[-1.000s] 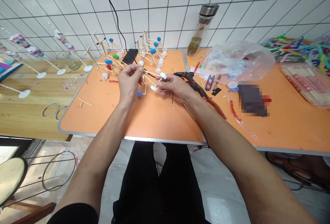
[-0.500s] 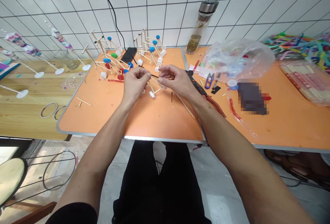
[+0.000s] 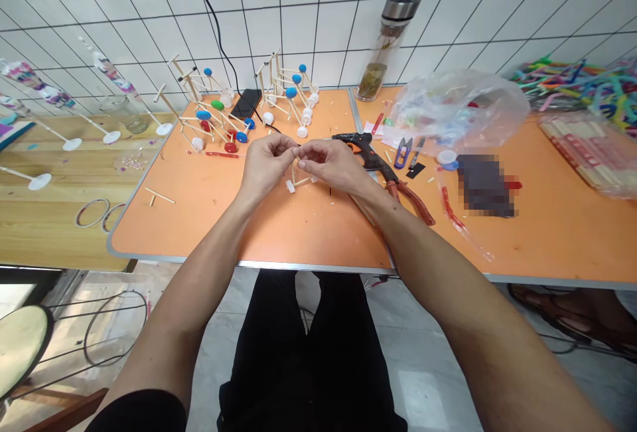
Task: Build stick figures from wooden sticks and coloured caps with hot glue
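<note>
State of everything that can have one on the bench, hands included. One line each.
Left hand: fingers pinched on the stick frame
Right hand: fingers curled in beside the left's, grip partly hidden
Stick frame: in hand, top hidden by fingers
Phone: lying flat, screen dark
Bottle: lid on, partly filled
Glue gun: lying down, not held
Plastic bag: slumped, things inside

L hand (image 3: 269,163) and R hand (image 3: 331,163) meet over orange tabletop (image 3: 199,229), w/ open run betw. them and its front edge; capped stick models (image 3: 203,115) block back L; glue gun (image 3: 369,153) and red-handled pliers (image 3: 417,205) crowd R hand's outer side; plastic bag (image 3: 458,113) bars back R; room behind held stick frame (image 3: 301,182) prob. tight, partly hidden.
</note>
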Motion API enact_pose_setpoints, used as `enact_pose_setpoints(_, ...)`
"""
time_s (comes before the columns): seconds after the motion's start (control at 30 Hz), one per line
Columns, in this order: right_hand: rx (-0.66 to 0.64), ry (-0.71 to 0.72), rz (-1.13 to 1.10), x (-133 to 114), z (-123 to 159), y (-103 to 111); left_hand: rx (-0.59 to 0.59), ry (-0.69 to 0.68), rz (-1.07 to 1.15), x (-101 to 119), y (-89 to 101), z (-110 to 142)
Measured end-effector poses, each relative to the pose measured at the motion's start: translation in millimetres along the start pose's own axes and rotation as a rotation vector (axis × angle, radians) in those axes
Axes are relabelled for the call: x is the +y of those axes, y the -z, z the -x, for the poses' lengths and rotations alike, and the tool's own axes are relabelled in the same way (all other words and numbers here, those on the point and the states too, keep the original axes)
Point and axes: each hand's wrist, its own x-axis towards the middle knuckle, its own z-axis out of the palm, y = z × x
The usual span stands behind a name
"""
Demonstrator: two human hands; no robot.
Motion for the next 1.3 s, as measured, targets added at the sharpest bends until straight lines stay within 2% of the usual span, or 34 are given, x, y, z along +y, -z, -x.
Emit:
enact_pose_setpoints(0.27, -0.004, -0.040, 0.031, 1.1, -0.6, -0.5, -0.023, 0.023, -0.021, -3.0, 2.1, -2.2)
enact_pose_setpoints(0.53, 0.012, -0.021, 0.046, 1.2, -0.3, -0.9, 0.003, 0.014, -0.106, -6.9, 2.8, -4.3)
enact_pose_setpoints(0.63, 0.019, -0.015, 0.033, 1.2, 0.0, -1.5, 0.099, -0.030, -0.085, 1.6, 5.3, -2.5)
enact_pose_setpoints(0.77, 0.026, -0.027, 0.006, 3.6, 0.0, -1.9, 0.361, -0.094, 0.005, 14.4, 18.3, -5.4)
enact_pose_setpoints(0.83, 0.030, -0.038, 0.003, 4.8, 0.0, -2.0, 0.430, -0.101, 0.014, 16.6, 27.6, -10.1)
enact_pose_setpoints(0.9, 0.027, -0.046, 0.010, 5.2, 0.2, -2.1, 0.451, -0.086, -0.017, 15.4, 36.5, -15.5)
enact_pose_setpoints(1.07, 0.002, -0.068, 0.020, 3.7, 1.5, -2.4, 0.421, 0.007, -0.276, 5.9, 50.8, -23.5)
enact_pose_setpoints(1.2, -0.002, -0.079, 0.014, 5.1, 1.4, -2.6, 0.292, 0.114, -0.433, -4.2, 58.0, -23.7)
enact_pose_setpoints(1.3, -0.002, -0.088, 0.019, 6.7, 0.8, -2.3, 0.208, 0.126, -0.568, -9.7, 62.7, -23.3)
